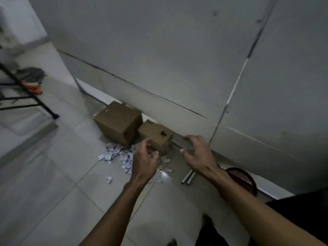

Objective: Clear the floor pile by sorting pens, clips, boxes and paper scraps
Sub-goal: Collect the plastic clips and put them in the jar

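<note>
Left hand [144, 158] curled, apparently pinching paper scraps [117, 154] for gathering; right hand [198, 153] spread, grasping nothing, beside the small cardboard box [156, 135].

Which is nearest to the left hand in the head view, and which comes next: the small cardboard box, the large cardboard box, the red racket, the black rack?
From the left hand:
1. Small cardboard box, just beyond the fingers.
2. Large cardboard box, behind-left, by the wall.
3. Red racket, right, past the right hand.
4. Black rack, far left.
</note>
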